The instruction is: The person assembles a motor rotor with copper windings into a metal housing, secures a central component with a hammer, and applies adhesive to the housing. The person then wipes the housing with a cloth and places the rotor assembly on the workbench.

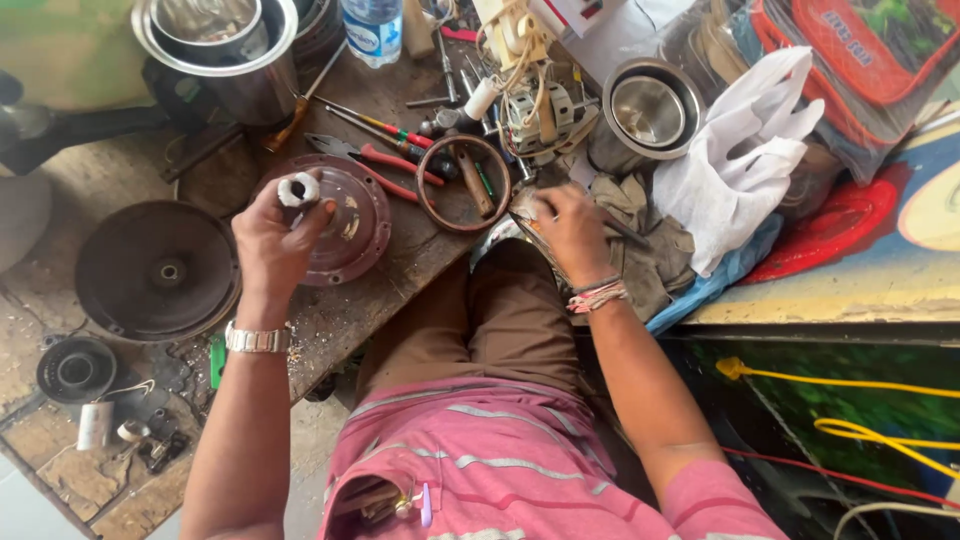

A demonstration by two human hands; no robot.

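The left hand is gripping a short white tube over the round maroon cover; right of that cover, the right hand is closing on a dark tool.

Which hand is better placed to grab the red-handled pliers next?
Probably the right hand: the left hand already grips a small white cylinder over the round cover. The right only rests on a tool by the rag, though the pliers lie between both.
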